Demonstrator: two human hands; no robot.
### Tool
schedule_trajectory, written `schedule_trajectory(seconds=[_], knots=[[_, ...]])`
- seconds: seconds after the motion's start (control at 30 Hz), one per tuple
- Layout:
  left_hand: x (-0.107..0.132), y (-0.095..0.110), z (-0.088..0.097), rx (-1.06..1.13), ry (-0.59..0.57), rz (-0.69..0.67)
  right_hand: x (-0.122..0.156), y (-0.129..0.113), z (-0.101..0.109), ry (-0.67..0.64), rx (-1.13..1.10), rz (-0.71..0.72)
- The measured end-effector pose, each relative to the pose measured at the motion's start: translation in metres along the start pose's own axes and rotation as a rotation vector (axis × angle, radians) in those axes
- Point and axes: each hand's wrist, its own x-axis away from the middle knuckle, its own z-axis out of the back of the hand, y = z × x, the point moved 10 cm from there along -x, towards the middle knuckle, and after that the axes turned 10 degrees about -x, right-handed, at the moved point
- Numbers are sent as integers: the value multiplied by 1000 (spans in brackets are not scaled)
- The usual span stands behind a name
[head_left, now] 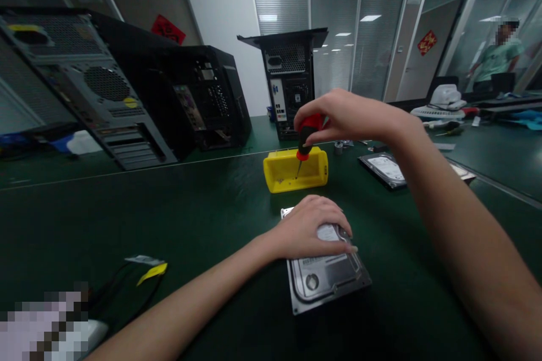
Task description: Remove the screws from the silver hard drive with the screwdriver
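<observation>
My right hand [334, 114] is closed around the red and black handle of a screwdriver [304, 146]. Its thin shaft points down into a yellow plastic bin [296, 184], and the tip is close to the bin's floor, where a few tiny screws lie. Whether the tip touches a screw is too small to tell. Nearer to me, a silver hard drive [334, 277] lies flat on the dark green table. My left hand [311, 228] grips it across its far part, fingers over the right edge, covering some of the label.
Opened computer cases [224, 96] stand at the back left, and another case [290, 84] is behind the bin. On the right lies a second hard drive [383, 169], with tools beyond it. A yellow-tagged cable [152, 273] is at front left. A person [499, 56] stands far right.
</observation>
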Motion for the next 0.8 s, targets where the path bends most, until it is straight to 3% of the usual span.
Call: schedule_trajectory(seconds=[0.47,0.8], knots=[[0,1,-1,-18,8,-11,-13,14,-13,61,155,34],[1,-1,-2,-7,-18,4,-10,15,-9,86,165,29]])
